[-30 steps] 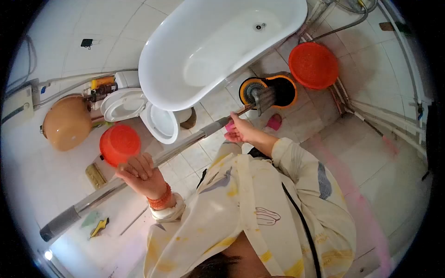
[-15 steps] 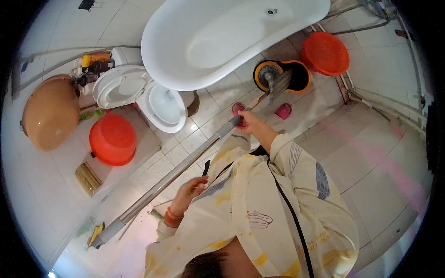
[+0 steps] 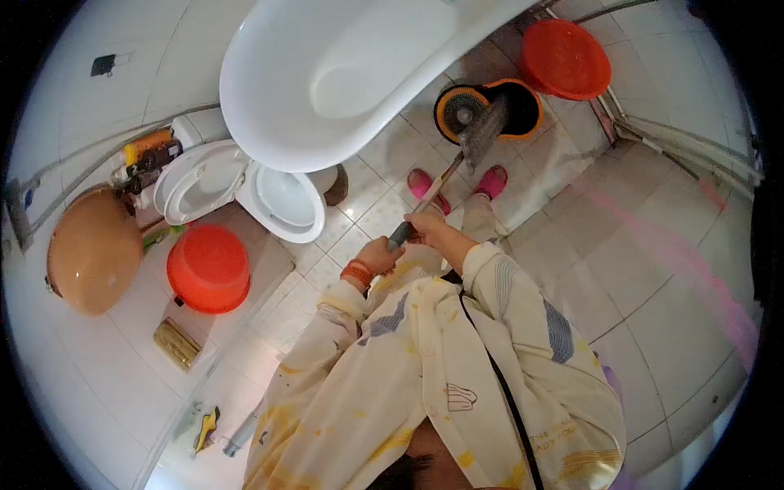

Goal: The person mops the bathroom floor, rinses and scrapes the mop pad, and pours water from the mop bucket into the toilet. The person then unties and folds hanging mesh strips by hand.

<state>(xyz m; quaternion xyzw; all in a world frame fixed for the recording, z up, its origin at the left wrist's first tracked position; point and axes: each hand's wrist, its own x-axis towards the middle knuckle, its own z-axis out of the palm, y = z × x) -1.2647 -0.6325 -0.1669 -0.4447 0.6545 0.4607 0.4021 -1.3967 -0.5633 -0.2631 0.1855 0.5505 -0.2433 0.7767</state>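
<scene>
A mop pole point(image 3: 445, 175) runs from the legs up to a grey mop head point(image 3: 483, 135). The mop head hangs over the front of a black bucket with orange rims point(image 3: 527, 133), near its spin basket point(image 3: 461, 112). My right hand point(image 3: 433, 227) is wrapped round the pole near its grey sleeve. Just lower, my left hand point(image 3: 380, 256), with an orange bracelet at the wrist, is closed round the same pole. The sleeve and body hide part of the pole; its grey end point(image 3: 242, 433) shows at lower left.
A white bathtub point(image 3: 327, 139) stands ahead, with a toilet point(image 3: 286, 200) to its left. Red basins sit at left point(image 3: 208, 269) and upper right point(image 3: 565, 59). A tan basin point(image 3: 95, 251) is far left. Pink slippers point(image 3: 492, 181) are on the tiled floor.
My left hand has come from beside the body onto the pole, next to my right hand. The pole's lower end has swung closer to the body, and the mop head has shifted slightly.
</scene>
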